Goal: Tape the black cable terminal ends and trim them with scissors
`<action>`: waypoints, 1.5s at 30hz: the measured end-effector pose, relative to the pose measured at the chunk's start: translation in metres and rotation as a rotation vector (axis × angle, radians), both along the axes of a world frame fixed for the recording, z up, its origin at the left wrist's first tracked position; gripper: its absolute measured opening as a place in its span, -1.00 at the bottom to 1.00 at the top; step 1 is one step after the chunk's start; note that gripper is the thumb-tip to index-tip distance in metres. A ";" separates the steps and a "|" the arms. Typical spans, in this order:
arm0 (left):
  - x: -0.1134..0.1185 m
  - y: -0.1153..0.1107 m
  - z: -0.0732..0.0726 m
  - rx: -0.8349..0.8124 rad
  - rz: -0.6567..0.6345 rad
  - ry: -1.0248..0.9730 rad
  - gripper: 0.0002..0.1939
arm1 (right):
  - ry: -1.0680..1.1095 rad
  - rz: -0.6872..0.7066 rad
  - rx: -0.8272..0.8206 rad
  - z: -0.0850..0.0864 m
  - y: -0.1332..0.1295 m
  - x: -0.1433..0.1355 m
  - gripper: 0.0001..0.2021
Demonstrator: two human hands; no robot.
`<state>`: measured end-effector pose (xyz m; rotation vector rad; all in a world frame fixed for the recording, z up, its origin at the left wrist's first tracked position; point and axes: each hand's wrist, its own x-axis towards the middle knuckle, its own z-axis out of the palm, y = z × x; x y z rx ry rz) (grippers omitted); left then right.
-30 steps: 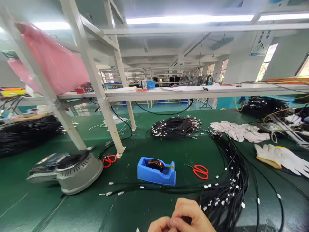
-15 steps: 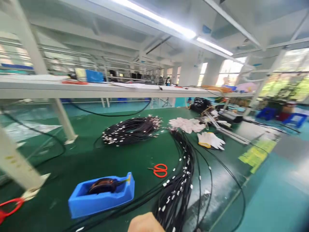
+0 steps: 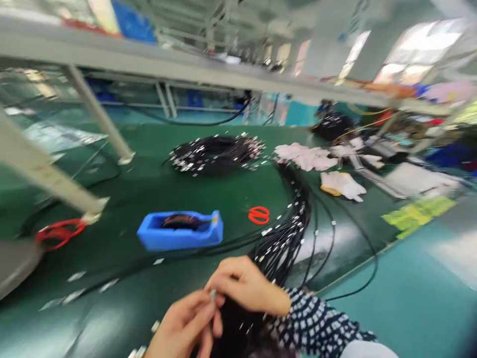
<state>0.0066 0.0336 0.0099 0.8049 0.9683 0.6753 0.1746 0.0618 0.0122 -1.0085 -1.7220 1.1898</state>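
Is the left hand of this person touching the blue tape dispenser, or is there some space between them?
Apart: in the head view, green tabletop shows plainly between the left hand and the blue tape dispenser.

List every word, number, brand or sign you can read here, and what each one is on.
No text can be read in this view.
Wall sign: dark marks, too blurred to read.
White tags on the black cables: any print is too small and blurred.
Small pale piece at the fingertips of the left hand: too small to read.
Blue tape dispenser: no lettering shows.
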 end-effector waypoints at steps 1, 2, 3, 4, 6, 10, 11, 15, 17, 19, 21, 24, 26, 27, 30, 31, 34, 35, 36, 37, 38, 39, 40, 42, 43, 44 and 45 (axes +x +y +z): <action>-0.001 -0.004 0.003 -0.030 0.016 -0.039 -0.58 | 0.008 -0.016 -0.081 0.004 0.004 0.002 -0.58; -0.001 -0.005 0.006 -0.054 0.039 -0.087 -0.56 | 0.008 -0.035 -0.150 0.006 0.009 0.004 -0.59; 0.000 -0.004 0.008 -0.069 0.056 -0.124 -0.57 | 0.024 -0.034 -0.185 0.006 0.014 0.006 -0.59; 0.000 -0.001 0.008 -0.077 0.073 -0.158 -0.58 | 0.040 -0.018 -0.211 0.005 0.018 0.008 -0.59; 0.000 0.003 0.006 -0.079 0.095 -0.213 -0.62 | 0.058 0.007 -0.235 0.003 0.023 0.010 -0.62; -0.002 0.004 0.001 -0.051 0.089 -0.266 -0.68 | 0.029 0.041 -0.227 0.004 0.024 0.006 -0.66; -0.002 0.004 0.001 -0.052 0.084 -0.275 -0.69 | 0.025 0.052 -0.224 0.005 0.023 0.005 -0.65; -0.004 0.004 0.001 -0.075 0.087 -0.317 -0.68 | 0.014 0.090 -0.213 0.007 0.025 0.001 -0.65; -0.004 0.004 0.002 -0.085 0.103 -0.337 -0.68 | -0.053 0.075 -0.136 0.008 0.033 0.003 -0.67; -0.004 0.004 0.002 -0.093 0.118 -0.346 -0.69 | -0.183 0.004 0.020 0.010 0.050 0.009 -0.72; -0.003 0.003 0.001 -0.094 0.123 -0.347 -0.69 | -0.314 -0.106 0.180 0.013 0.074 0.016 -0.77; -0.002 0.001 0.000 -0.095 0.118 -0.348 -0.69 | -0.409 -0.172 0.257 0.019 0.116 0.024 -0.78; -0.001 0.000 0.000 -0.100 0.115 -0.349 -0.70 | -0.481 -0.140 0.282 0.024 0.139 0.023 -0.78; -0.001 0.000 0.000 -0.103 0.113 -0.350 -0.70 | -0.513 -0.110 0.285 0.026 0.148 0.022 -0.77; 0.000 -0.002 -0.002 -0.108 0.110 -0.361 -0.71 | -0.592 0.007 0.250 0.034 0.165 0.016 -0.72; 0.000 -0.002 -0.002 -0.110 0.110 -0.366 -0.72 | -0.615 0.050 0.224 0.037 0.169 0.014 -0.71; 0.000 -0.002 -0.003 -0.113 0.115 -0.376 -0.72 | -0.665 0.163 0.116 0.042 0.177 0.010 -0.72; 0.000 -0.002 -0.003 -0.113 0.114 -0.378 -0.73 | -0.670 0.194 0.078 0.043 0.179 0.010 -0.72; 0.000 -0.002 -0.003 -0.112 0.113 -0.379 -0.73 | -0.668 0.221 0.040 0.044 0.181 0.009 -0.72; 0.000 -0.002 -0.003 -0.113 0.112 -0.379 -0.73 | -0.659 0.243 0.003 0.046 0.183 0.008 -0.72; 0.000 -0.002 -0.003 -0.114 0.110 -0.379 -0.73 | -0.644 0.259 -0.033 0.047 0.184 0.008 -0.71; 0.000 -0.002 -0.002 -0.115 0.107 -0.378 -0.73 | -0.625 0.271 -0.069 0.050 0.184 0.008 -0.71; 0.000 -0.002 -0.002 -0.116 0.103 -0.377 -0.73 | -0.604 0.278 -0.101 0.052 0.184 0.009 -0.71; 0.000 -0.002 -0.003 -0.117 0.100 -0.381 -0.73 | -0.571 0.281 -0.153 0.058 0.182 0.012 -0.74; 0.000 -0.002 -0.003 -0.118 0.101 -0.382 -0.73 | -0.563 0.278 -0.171 0.060 0.180 0.015 -0.76; 0.000 -0.002 -0.004 -0.117 0.103 -0.384 -0.73 | -0.561 0.271 -0.185 0.062 0.178 0.019 -0.77; 0.000 -0.002 -0.004 -0.115 0.104 -0.386 -0.73 | -0.562 0.259 -0.199 0.063 0.176 0.022 -0.78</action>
